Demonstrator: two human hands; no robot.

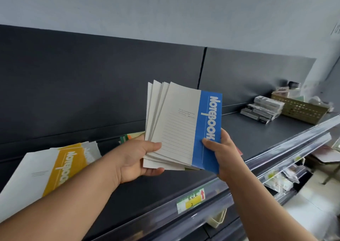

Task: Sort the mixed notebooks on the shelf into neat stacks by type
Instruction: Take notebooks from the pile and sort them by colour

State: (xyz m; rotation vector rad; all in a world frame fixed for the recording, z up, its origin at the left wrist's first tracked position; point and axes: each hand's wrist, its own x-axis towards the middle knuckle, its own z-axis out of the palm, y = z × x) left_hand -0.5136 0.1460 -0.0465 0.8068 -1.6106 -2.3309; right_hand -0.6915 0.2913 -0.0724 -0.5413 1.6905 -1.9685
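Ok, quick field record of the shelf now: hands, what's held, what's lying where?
held: notebook bundle, fanned, blue-striped one on top, above the shelf
left hand: grips bundle's lower left edge
right hand: pinches blue strip, lower right
shelf left: yellow notebooks, lying overlapped
shelf far right: boxes beside a basket
shelf edge: price label

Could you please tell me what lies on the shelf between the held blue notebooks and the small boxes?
Nothing: the head view shows only bare dark shelf between the blue notebooks and the small boxes.
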